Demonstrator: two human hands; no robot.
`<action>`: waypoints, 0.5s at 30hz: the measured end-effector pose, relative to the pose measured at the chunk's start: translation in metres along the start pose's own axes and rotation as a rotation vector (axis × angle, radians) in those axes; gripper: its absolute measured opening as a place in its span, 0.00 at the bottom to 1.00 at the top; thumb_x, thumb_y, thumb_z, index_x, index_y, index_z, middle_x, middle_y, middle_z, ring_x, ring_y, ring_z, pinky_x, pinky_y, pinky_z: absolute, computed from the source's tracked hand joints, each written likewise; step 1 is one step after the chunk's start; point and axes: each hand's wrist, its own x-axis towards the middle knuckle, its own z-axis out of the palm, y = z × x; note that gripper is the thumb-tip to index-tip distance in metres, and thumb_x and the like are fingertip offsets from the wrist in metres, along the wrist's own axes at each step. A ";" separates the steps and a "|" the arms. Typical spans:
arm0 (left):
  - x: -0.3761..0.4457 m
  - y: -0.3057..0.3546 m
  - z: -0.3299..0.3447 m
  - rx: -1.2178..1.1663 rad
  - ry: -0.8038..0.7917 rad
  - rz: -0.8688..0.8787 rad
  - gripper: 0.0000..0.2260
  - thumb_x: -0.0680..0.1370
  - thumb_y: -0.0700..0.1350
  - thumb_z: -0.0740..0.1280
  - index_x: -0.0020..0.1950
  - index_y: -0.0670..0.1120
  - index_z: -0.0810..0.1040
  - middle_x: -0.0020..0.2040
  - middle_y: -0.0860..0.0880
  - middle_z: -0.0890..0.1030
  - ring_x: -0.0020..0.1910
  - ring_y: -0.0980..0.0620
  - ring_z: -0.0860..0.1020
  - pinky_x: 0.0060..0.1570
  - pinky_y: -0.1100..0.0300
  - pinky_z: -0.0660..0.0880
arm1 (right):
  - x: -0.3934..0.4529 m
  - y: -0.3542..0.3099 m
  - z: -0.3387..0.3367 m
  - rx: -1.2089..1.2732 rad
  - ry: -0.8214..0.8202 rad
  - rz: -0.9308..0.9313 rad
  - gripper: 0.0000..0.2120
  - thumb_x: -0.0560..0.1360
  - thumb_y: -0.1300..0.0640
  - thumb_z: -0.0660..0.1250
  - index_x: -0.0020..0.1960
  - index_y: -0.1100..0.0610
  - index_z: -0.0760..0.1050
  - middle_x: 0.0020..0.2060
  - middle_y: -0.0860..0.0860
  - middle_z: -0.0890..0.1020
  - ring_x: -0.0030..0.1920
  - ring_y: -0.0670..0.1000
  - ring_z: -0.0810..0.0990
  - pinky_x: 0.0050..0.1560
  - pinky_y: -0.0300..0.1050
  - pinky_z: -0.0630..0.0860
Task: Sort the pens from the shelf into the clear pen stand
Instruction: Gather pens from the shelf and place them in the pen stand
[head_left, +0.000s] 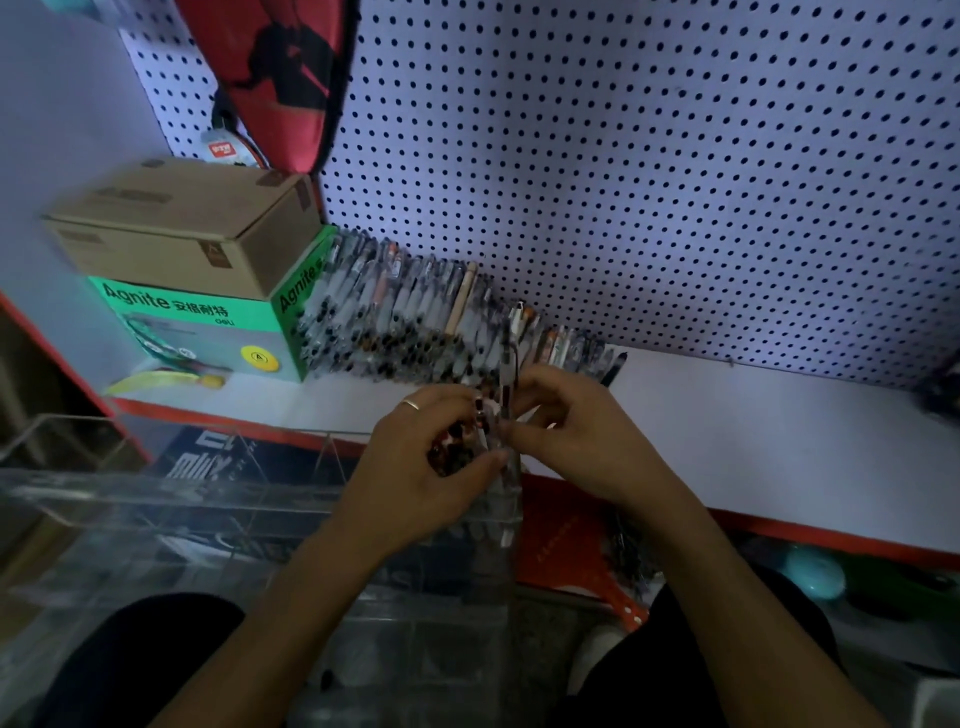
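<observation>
Head view, centre frame: my left hand clutches a pen bundle, right hand pinches one pen; I should drop it upright into the clear pen stand.

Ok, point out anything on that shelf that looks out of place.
One thing: a pale wooden stick lies among the row of pens stacked against the pegboard. It is plain and flat, unlike the clear-barrelled pens around it. Nothing looks spilled or broken.
</observation>
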 end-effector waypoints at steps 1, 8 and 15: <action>0.001 0.002 -0.001 -0.008 0.019 0.007 0.13 0.73 0.55 0.70 0.55 0.52 0.80 0.55 0.54 0.78 0.54 0.65 0.74 0.54 0.78 0.67 | 0.001 0.000 0.000 0.025 0.017 -0.006 0.08 0.76 0.56 0.71 0.54 0.52 0.78 0.46 0.46 0.83 0.42 0.45 0.82 0.46 0.48 0.82; 0.001 0.000 -0.001 -0.033 0.061 -0.019 0.15 0.73 0.55 0.69 0.52 0.45 0.84 0.51 0.51 0.82 0.52 0.56 0.79 0.52 0.64 0.76 | 0.005 -0.002 0.003 0.023 -0.011 -0.064 0.10 0.76 0.58 0.71 0.56 0.52 0.79 0.45 0.46 0.83 0.41 0.46 0.82 0.44 0.50 0.82; -0.005 -0.001 0.001 0.043 0.096 -0.077 0.15 0.72 0.57 0.69 0.45 0.46 0.83 0.52 0.53 0.79 0.55 0.55 0.74 0.54 0.67 0.71 | 0.004 0.003 0.001 -0.199 -0.056 -0.056 0.04 0.72 0.54 0.76 0.45 0.51 0.81 0.40 0.44 0.83 0.42 0.40 0.81 0.48 0.49 0.81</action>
